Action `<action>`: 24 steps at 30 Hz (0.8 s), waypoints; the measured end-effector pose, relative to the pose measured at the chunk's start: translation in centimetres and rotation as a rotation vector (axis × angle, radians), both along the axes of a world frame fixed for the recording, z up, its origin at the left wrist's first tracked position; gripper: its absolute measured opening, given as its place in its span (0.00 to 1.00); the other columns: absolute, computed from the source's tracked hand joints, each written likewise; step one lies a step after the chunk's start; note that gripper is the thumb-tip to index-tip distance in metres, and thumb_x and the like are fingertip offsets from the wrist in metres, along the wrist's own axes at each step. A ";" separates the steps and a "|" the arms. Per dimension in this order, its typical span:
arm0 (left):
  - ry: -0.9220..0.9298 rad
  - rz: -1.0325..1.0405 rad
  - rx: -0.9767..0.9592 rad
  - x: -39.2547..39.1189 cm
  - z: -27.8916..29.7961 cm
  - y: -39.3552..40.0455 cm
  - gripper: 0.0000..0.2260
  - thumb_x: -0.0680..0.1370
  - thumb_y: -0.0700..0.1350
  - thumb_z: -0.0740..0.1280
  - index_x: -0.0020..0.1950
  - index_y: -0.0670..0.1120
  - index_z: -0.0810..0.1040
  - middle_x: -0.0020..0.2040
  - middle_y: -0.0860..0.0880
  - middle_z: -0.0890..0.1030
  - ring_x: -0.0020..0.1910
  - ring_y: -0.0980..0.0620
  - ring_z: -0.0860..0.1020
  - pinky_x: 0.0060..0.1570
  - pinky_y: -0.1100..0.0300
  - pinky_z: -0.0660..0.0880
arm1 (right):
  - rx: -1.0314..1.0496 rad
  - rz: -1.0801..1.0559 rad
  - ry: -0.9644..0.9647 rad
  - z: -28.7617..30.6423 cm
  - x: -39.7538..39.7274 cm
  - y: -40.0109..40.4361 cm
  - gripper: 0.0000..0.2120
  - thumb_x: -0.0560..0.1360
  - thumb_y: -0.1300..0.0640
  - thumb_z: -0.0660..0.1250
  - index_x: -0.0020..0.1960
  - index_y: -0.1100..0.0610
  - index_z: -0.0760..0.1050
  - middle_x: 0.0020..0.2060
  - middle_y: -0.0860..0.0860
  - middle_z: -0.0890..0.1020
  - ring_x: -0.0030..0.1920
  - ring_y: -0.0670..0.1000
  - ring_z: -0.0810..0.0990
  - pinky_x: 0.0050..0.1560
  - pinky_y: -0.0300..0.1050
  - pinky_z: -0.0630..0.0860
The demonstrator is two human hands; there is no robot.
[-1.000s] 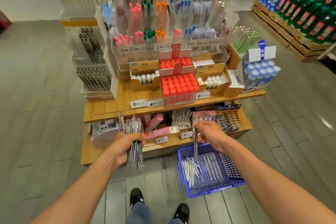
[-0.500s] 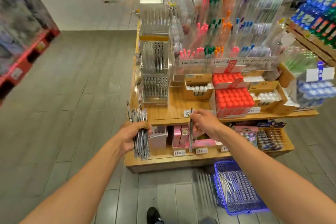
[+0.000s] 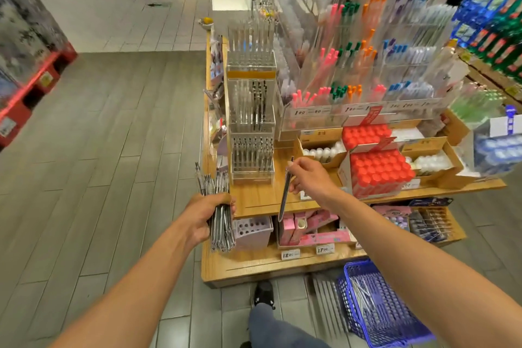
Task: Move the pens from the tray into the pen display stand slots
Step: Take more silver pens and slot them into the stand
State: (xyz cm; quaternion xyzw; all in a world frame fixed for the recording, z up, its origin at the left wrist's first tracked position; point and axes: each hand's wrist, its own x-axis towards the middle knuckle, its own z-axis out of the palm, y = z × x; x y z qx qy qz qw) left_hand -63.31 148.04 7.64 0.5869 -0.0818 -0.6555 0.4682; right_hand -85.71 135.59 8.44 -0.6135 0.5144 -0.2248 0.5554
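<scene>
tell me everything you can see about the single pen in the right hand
The single pen is slim, with a clear or silvery barrel and dark ends, likely plastic. It hangs nearly upright, slightly tilted, top end near the fingertips of the right hand, which pinches its upper part. Its lower end points down in front of the wooden shelf edge, touching nothing else. It sits just right of the clear display stand.

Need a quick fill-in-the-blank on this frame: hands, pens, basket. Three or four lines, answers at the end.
1. The left hand grips a ____ of pens.
2. The right hand pinches a single pen between thumb and ____.
3. The basket on the floor, with more pens in it, is ____ in colour.
4. The clear pen display stand sits on the ____ shelf of the wooden unit.

Missing words: bundle; fingers; blue; upper
</scene>
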 end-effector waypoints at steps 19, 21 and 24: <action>0.037 0.050 0.078 3.4 -2.1 -11.0 0.09 0.71 0.30 0.71 0.50 0.31 0.78 0.37 0.38 0.81 0.31 0.47 0.81 0.35 0.56 0.82 | -0.533 0.282 0.356 -4.4 7.3 -11.4 0.07 0.80 0.52 0.62 0.47 0.50 0.63 0.33 0.47 0.77 0.33 0.46 0.76 0.30 0.43 0.68; 0.042 0.033 0.073 3.8 -2.2 -11.7 0.07 0.72 0.30 0.71 0.49 0.32 0.78 0.37 0.39 0.80 0.31 0.48 0.80 0.36 0.56 0.81 | -0.534 0.307 0.388 -4.9 7.7 -11.8 0.07 0.80 0.52 0.61 0.47 0.51 0.64 0.35 0.47 0.77 0.35 0.47 0.76 0.31 0.44 0.70; 0.003 -0.019 0.093 4.4 -2.3 -12.5 0.07 0.72 0.32 0.71 0.49 0.33 0.79 0.36 0.39 0.80 0.31 0.47 0.80 0.35 0.54 0.81 | -0.518 0.358 0.392 -5.5 7.9 -12.0 0.06 0.80 0.54 0.62 0.47 0.52 0.65 0.38 0.48 0.75 0.38 0.50 0.75 0.35 0.45 0.69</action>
